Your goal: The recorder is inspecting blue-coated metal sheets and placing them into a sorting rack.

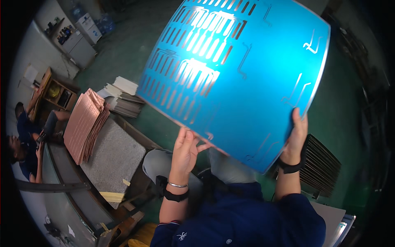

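Note:
A large thin blue sheet (255, 82) with rows of copper-coloured slot shapes and thin bent lines is held up in front of me, tilted and catching a bright glare. My left hand (186, 152) grips its near lower edge, thumb and fingers closed on the rim. At the sheet's right corner my right hand (295, 138) is closed on the edge, with some fingers hidden behind it. Left of me, a stack of copper-coloured sheets (84, 125) lies on a grey speckled bench top (117, 154).
Behind the copper stack is a pile of pale and grey sheets (123, 96). A slatted dark rack (321, 164) stands low on my right. Another person (29, 127) is at the far left, near a wooden shelf (59, 94). White cabinets (78, 45) line the back.

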The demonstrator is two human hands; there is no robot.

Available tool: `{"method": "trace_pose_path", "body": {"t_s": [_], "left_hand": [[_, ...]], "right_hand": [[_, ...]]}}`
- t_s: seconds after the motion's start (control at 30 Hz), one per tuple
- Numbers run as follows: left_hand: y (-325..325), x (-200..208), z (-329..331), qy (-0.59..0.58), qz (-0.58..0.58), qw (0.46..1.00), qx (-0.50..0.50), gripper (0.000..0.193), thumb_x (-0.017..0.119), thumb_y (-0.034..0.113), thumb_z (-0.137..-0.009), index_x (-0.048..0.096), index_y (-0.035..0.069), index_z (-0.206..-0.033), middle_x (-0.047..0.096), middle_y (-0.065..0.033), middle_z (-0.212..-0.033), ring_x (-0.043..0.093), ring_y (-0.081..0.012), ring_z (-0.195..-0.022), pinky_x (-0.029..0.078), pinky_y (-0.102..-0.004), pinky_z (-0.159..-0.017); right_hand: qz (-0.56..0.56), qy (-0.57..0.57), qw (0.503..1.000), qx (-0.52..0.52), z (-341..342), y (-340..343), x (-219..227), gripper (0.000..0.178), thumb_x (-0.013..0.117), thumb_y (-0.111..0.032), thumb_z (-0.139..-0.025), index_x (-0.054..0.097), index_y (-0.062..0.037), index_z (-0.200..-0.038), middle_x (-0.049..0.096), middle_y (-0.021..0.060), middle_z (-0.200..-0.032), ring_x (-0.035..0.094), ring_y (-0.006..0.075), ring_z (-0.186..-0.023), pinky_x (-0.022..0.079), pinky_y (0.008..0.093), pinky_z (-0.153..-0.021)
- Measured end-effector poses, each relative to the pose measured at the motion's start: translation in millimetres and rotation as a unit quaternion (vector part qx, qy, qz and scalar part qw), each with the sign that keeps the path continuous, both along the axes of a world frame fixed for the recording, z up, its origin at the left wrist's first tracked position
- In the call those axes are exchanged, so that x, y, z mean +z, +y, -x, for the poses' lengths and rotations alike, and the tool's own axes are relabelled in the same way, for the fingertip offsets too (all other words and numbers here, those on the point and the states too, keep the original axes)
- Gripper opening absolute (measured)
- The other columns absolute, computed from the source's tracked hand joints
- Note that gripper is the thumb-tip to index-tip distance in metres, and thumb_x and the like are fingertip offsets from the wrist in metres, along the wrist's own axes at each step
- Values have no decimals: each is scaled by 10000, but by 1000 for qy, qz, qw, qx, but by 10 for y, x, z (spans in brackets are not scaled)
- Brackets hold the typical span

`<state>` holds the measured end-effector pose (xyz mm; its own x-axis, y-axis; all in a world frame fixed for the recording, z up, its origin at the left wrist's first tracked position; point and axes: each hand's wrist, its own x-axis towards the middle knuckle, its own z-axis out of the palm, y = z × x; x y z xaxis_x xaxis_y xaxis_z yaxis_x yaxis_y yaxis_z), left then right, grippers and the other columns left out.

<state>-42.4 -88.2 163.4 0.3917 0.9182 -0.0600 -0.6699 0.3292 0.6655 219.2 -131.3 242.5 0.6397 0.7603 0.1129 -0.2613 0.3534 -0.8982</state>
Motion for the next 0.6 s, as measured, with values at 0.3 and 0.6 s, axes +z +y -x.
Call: {"method": "trace_pose_path", "body": {"t_s": [0.3,0.6], "left_hand": [[-19,-542,696,383,2,920,83,310,469,187,-969,543,-4,-1201,601,-142,-1147,597,-209,-1004,500,-322,-853],[86,-501,928,440,-24,888,132,295,463,193,-976,554,13,-1192,621,-109,-1100,605,-173,-966,487,-292,-856]], "right_hand": [[57,-280,920,-267,-802,-290,331,260,533,-116,-942,534,12,-1168,579,-5,-881,492,43,-721,403,181,-637],[205,-301,887,-285,-1350,-228,-432,251,553,-80,-923,567,19,-1154,540,-52,-718,355,9,-541,287,179,-454]]}}
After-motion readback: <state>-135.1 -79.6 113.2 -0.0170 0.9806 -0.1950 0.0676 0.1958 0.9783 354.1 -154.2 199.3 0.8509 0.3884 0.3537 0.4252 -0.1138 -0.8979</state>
